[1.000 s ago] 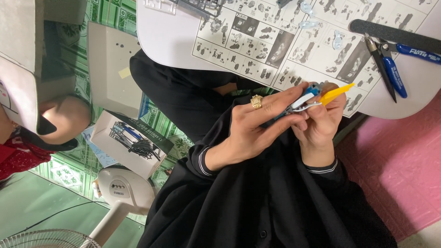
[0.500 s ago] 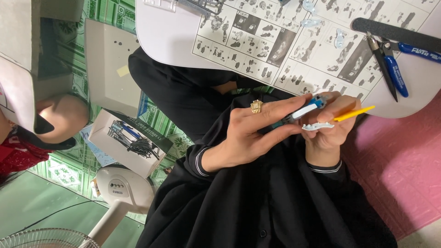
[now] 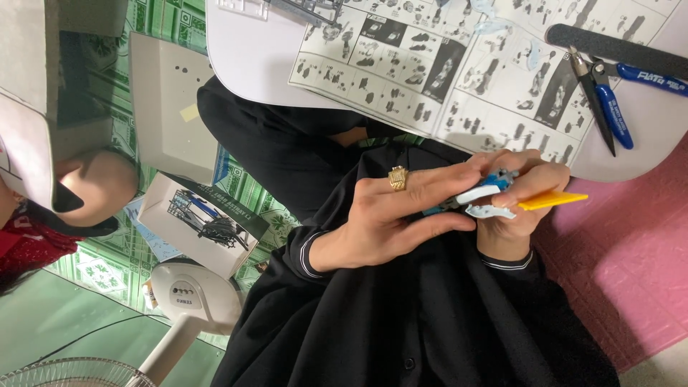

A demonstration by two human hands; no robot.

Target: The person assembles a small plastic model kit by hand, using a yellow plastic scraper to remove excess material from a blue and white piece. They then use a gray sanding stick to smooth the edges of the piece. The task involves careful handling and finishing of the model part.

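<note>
Well off to the left of the left hand (image 3: 387,215), on the green patterned floor mat (image 3: 251,193), lie a printed kit box (image 3: 204,222) and the white base of a standing fan (image 3: 195,297); neither is near the work. The left hand, a gold ring (image 3: 398,178) on one finger, reaches across the lap with its long fingers closed around a small blue-and-white model part (image 3: 481,197), which sits pinched between both hands above the black clothing. Just right of it, touching the same part, the right hand (image 3: 519,208) is curled shut on the part and on a thin yellow tool (image 3: 552,201) whose flat end sticks out to the right, past the fingers. Beyond both hands, on the white surface (image 3: 251,57), lies the black-and-white instruction sheet (image 3: 444,64), and further right of the right hand rest blue-handled nippers (image 3: 609,107) and a dark sanding stick (image 3: 616,50). To work the part well, it seems wise to let the left fingers only steady it while the right hand guides the yellow tool with small, light pressure along the seam, keeping the piece low over the lap so a slipped bit does not fly off.
</note>
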